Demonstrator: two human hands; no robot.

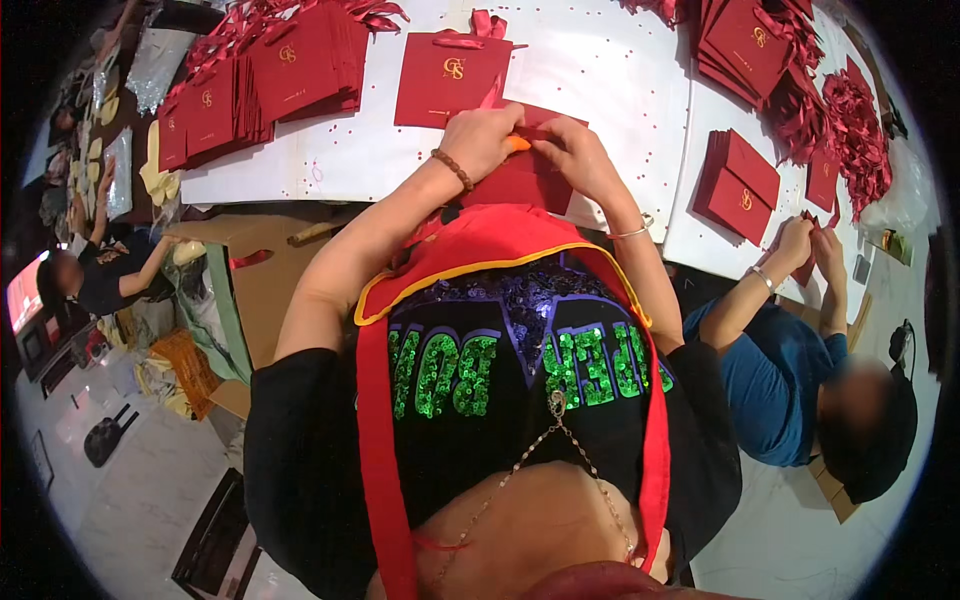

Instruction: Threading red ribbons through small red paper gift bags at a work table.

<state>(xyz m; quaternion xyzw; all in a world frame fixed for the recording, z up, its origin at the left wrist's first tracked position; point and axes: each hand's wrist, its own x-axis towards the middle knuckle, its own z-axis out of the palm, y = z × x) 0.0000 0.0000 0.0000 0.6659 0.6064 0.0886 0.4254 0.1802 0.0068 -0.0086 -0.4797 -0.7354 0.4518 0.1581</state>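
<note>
Both of my hands meet over a dark red paper gift bag [540, 188] lying at the table's near edge. My left hand [482, 145], with a beaded bracelet at its wrist, is closed in a pinch on a red ribbon [492, 93] that sticks up beside its fingers. A small orange piece [517, 143] shows at its fingertips; I cannot make out what it is. My right hand [582, 158] pinches the same bag's ribbon close by, its fingertips partly hidden. Just beyond lies another flat red gift bag [452, 85] with a ribbon bow on top.
Stacks of red gift bags [305, 70] lie at the far left, more bags [740, 50] at the far right. A co-worker [775, 380] handles a bag beside a small stack [737, 190]. A cardboard box [262, 290] stands left, near another person [110, 265]. Red bits dot the white table [610, 70].
</note>
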